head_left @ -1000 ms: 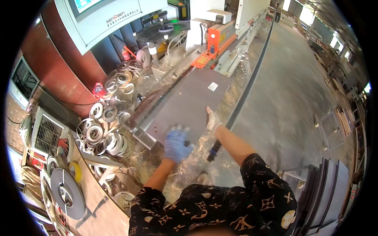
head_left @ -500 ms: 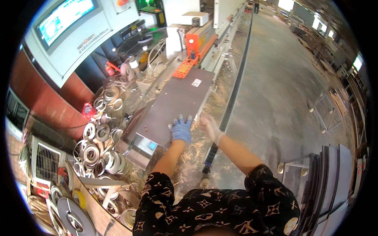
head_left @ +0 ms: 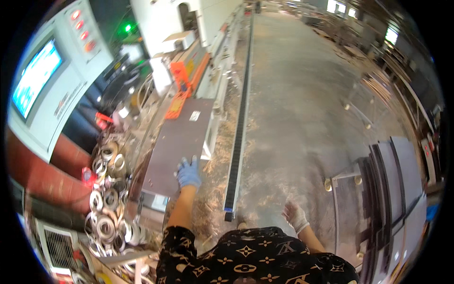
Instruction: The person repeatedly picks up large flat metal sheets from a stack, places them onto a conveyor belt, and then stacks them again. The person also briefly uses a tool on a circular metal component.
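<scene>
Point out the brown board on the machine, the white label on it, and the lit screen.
Brown board (head_left: pixel 175 146): head view, middle of its flat upper face.
White label (head_left: pixel 195 116): head view, middle of its face.
Lit screen (head_left: pixel 38 79): head view, middle of its glowing display.

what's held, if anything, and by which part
Nothing looks held: the blue-gloved left hand is spread on the brown rectangular panel; the pale-gloved right hand is open, empty.

The right hand (head_left: pixel 295 216) has open floor (head_left: pixel 288 113) ahead; stacked panels (head_left: pixel 393 182) stand to its right. Left of the board (head_left: pixel 176 146), heaped coils (head_left: pixel 112 220) crowd the way; an orange guard (head_left: pixel 176 105) blocks its far left corner.
</scene>
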`<state>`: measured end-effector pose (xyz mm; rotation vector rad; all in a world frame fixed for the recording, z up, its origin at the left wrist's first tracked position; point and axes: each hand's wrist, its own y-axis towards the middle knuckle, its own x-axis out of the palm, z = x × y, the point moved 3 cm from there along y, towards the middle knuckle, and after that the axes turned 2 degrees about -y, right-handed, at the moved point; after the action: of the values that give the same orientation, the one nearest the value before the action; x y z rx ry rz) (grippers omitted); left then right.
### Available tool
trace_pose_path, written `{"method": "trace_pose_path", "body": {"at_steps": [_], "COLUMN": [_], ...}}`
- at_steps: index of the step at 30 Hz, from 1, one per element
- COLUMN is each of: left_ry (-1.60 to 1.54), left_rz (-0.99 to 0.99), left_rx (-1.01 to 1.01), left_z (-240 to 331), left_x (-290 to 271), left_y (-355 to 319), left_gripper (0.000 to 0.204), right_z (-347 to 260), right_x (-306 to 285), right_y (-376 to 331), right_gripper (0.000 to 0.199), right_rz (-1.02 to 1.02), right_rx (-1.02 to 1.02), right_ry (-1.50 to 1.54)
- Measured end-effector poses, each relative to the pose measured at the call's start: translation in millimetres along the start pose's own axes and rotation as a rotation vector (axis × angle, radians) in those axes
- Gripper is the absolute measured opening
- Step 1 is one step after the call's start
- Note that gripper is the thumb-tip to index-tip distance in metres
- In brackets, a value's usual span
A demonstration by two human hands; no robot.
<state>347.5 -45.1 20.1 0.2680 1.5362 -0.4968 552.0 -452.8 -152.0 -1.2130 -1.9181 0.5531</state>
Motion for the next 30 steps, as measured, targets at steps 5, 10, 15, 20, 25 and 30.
{"method": "trace_pose_path", "body": {"at_steps": [5, 10, 15, 20, 25, 30], "left_ry": [0.05, 0.125, 0.023, -0.292, -0.797, -0.933], "left_rz": [-0.066, 0.053, 0.101, 0.125, 0.099, -0.039], "left_rx": [-0.004, 0.103, 0.25, 0.479, 0.59, 0.666], "left_z": [19, 24, 27, 85, 174, 254], "left_x": [-15, 6, 11, 24, 61, 122], "left_y": [9, 73, 122, 110, -8, -96], "left_gripper": [0.087, 0.099, 0.087, 0.075, 0.057, 0.053], "right_z": [10, -12, -22, -58, -136, -279], "right_x": [-41, -58, -129, -332, -426, -482], "right_y": [-27, -87, -134, -222, -342, -309], "right_gripper": [0.029, 0.025, 0.027, 0.012, 0.022, 0.045], "right_rz": [0.066, 0.142, 0.422, 1.224, 1.068, 0.487], "right_rx": [-0.011, -0.188, -0.295, -0.16, -0.937, -0.899], "right_ry": [0.169, 0.232, 0.354, -1.254, 0.519, 0.801]}}
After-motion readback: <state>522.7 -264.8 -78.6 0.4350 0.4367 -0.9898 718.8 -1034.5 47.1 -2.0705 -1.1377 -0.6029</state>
